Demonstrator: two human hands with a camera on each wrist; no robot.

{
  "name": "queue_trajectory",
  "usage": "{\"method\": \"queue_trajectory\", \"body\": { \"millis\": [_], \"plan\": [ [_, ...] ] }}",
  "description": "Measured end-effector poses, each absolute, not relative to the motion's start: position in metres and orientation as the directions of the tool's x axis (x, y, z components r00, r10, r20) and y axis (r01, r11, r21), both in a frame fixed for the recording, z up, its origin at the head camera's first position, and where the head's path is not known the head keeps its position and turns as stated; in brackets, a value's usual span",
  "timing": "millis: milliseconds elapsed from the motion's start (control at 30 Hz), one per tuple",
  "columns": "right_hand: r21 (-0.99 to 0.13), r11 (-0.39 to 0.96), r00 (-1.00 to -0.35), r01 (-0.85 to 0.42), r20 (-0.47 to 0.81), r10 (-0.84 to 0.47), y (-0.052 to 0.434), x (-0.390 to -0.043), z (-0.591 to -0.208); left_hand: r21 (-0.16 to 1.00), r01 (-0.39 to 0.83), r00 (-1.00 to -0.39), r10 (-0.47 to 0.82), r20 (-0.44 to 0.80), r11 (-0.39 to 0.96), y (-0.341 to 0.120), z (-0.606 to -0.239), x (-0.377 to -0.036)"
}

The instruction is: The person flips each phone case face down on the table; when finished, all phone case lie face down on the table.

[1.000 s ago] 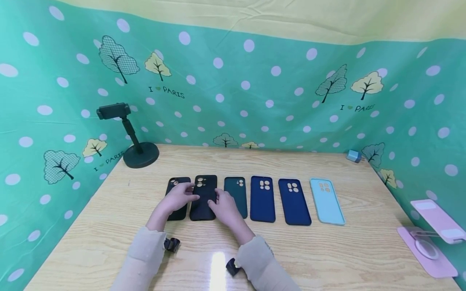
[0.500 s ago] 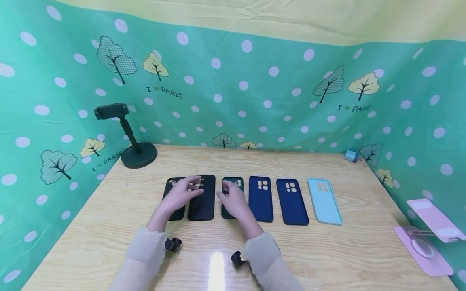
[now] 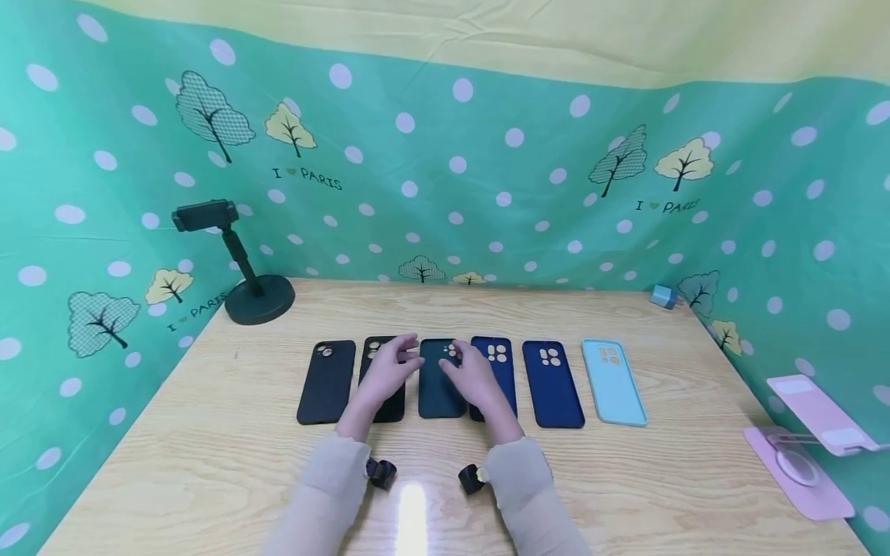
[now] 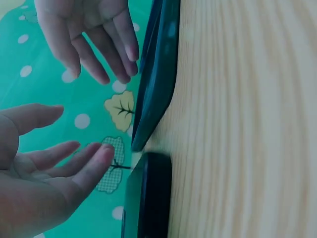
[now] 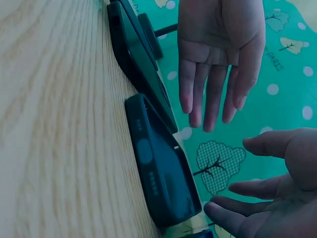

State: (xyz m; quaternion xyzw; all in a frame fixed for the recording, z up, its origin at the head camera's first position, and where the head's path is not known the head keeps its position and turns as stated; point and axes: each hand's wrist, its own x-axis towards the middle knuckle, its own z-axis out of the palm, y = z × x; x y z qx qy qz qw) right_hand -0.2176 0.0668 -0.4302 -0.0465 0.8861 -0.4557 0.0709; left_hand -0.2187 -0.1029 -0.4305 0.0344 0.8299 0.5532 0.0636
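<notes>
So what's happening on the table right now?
A person is working along a row of six phone cases laid flat on the wooden table. Both hands hover open over the dark green case, third from the person's left: the left hand at its left edge, the right hand at its right edge. Neither hand grips anything. A phone stand sits at the back left.

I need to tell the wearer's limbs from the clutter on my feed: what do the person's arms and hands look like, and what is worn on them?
Both arms wear loose beige knit sleeves reaching the wrists. A small black camera unit sits under the left wrist, a matching one under the right. The left hand and right hand are bare: no gloves, no visible rings, short plain nails.
</notes>
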Motion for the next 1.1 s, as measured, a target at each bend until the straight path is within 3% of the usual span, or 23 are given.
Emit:
{"method": "queue_trajectory", "body": {
  "millis": [300, 1100],
  "plan": [
    [-0.809, 0.588, -0.984, -0.008, -0.098, -0.149, 0.070, -0.219, -0.433, 0.920, -0.076, -0.982, 0.133, -0.137, 0.385, -0.089, -0.439, -0.212],
    [-0.897, 0.437, -0.974, 0.070, -0.157, -0.165, 0.076, -0.218, -0.432, 0.963, -0.034, -0.996, 0.076, -0.056, 0.268, -0.088, -0.451, -0.209]
  ]
}}
